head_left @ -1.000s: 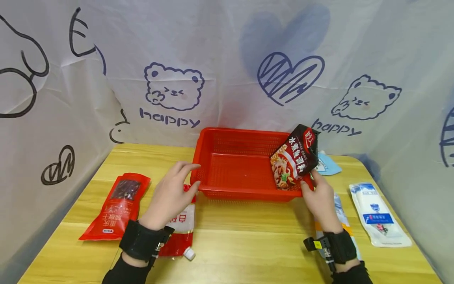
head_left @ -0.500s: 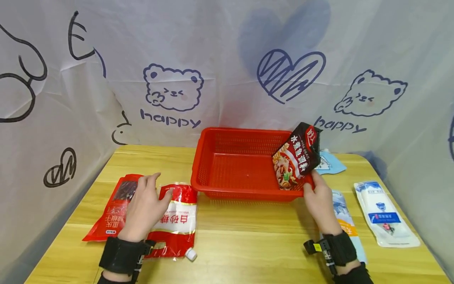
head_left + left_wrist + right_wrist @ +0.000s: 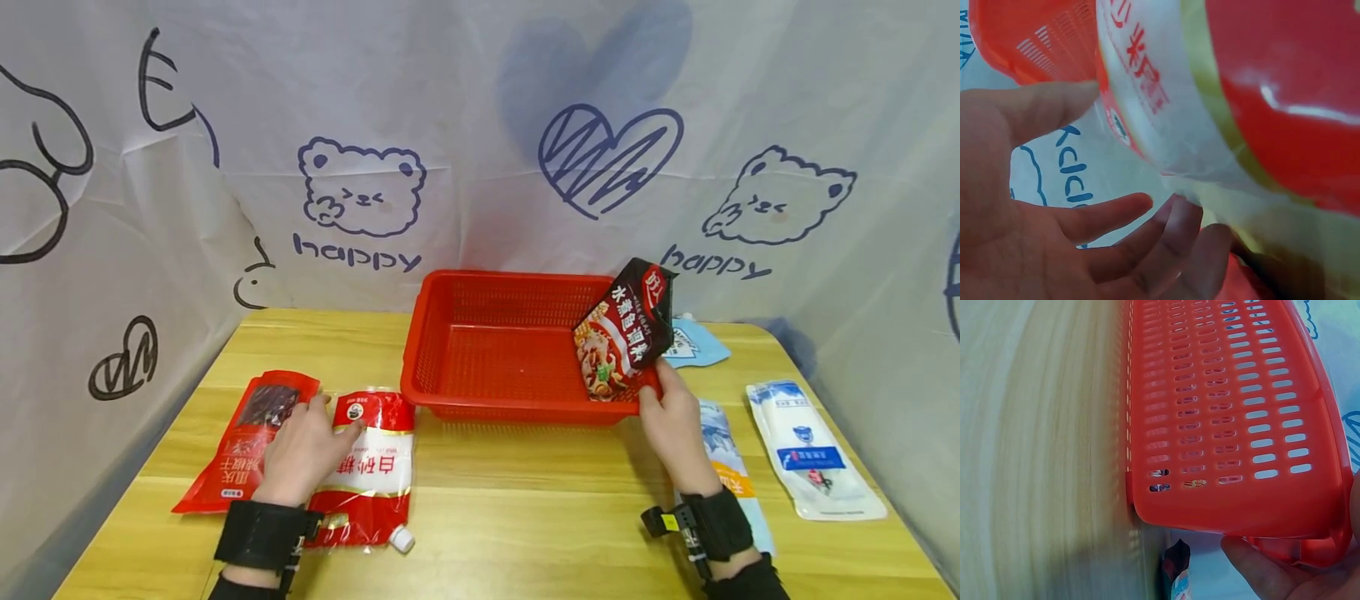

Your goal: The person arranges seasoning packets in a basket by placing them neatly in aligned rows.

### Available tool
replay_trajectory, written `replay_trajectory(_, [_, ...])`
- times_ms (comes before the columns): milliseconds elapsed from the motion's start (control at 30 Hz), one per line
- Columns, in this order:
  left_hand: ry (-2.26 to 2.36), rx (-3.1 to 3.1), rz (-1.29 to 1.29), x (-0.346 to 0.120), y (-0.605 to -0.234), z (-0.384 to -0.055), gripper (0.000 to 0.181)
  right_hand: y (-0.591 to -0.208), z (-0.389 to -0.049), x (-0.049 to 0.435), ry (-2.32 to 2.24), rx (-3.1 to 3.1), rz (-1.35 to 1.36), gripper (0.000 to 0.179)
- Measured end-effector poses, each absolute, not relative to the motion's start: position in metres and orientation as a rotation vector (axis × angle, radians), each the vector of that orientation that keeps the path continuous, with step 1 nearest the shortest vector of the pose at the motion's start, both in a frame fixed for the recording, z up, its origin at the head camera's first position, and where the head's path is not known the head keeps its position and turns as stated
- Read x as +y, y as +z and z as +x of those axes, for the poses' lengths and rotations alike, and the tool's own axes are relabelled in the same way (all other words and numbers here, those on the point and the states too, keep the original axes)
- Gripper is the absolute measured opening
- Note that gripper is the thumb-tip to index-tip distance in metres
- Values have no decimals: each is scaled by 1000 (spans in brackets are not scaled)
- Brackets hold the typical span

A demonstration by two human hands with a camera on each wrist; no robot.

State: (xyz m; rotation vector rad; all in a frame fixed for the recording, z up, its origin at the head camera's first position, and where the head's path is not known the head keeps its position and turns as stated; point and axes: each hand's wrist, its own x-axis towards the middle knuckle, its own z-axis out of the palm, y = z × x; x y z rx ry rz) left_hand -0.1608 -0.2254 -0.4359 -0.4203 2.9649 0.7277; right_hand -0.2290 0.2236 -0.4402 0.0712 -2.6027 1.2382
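The left hand [image 3: 303, 442] has moved from the basket's [image 3: 517, 408] left side to the sugar [image 3: 375, 462], toward the table's [image 3: 525, 508] near-left corner, thumb and fingers apart. The right hand [image 3: 678, 433] pinches the basket's rim, toward the far edge. Lifting by one edge could make the sugar slip.

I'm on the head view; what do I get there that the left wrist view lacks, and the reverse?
Only the head view: the right hand at the rim of the red basket, the black box leaning inside it, the white packet on the right side of the table, and the white cap on the red-and-white bag.

Only the left wrist view: the palm side of the left hand; the head view shows its back.

Both: the left hand, part of the basket, and the red-and-white bag.
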Motion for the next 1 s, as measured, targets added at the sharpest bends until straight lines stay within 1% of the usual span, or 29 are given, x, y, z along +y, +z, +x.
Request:
replay_trajectory(200, [757, 2846, -420, -231, -440, -168, 104, -439, -229, 223, 1253, -2619, 71, 57])
replay_trajectory(267, [816, 2816, -439, -231, -441, -171, 106, -438, -229, 223, 1261, -2626, 68, 57])
replay_trajectory(367, [891, 2789, -469, -231, -441, -173, 100, -439, -229, 223, 1267, -2630, 61, 57])
replay_trajectory(533, [1001, 2767, -502, -227, -439, -177, 85, -441, -230, 224, 1255, -2626, 81, 57])
replay_trajectory(700, [1118, 2769, -519, -224, -440, -178, 83, -442, -232, 225, 1252, -2620, 105, 56])
replay_trajectory(1000, [1121, 2900, -476, -222, -440, -179, 79, -441, -231, 227, 1266, -2625, 120, 57])
